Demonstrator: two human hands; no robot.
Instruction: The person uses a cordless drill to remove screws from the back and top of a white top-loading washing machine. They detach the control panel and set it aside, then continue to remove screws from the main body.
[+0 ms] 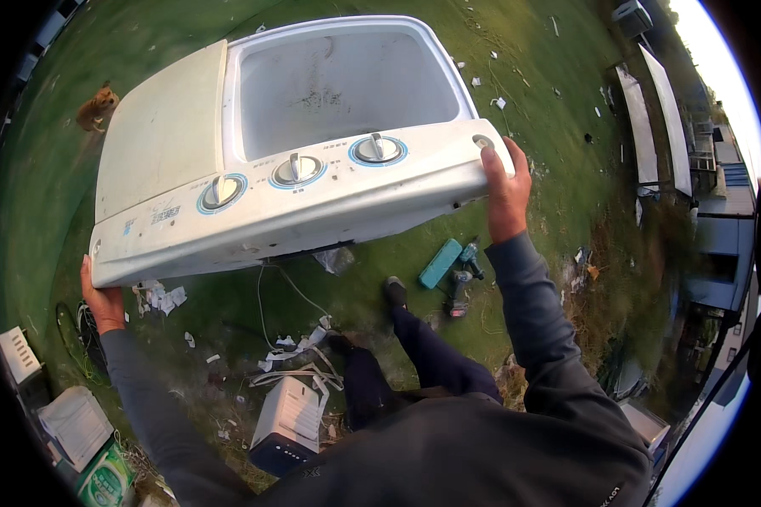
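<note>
the left hand [103,304] and right hand [507,190] clasped the washer [266,165] by opposite ends, that hold made, its 3 knobs [298,170] still fitted and tools [459,294] lying aside.

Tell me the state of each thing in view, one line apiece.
Twin-tub washing machine: gripped at both ends by left hand and right hand
Wash tub: uncovered, stained inside
Left lid: closed
Three control dials: fitted in place
Teal case: lying on the grass
Power drills: lying beside the case
Cream-and-dark appliance: on the ground
</note>
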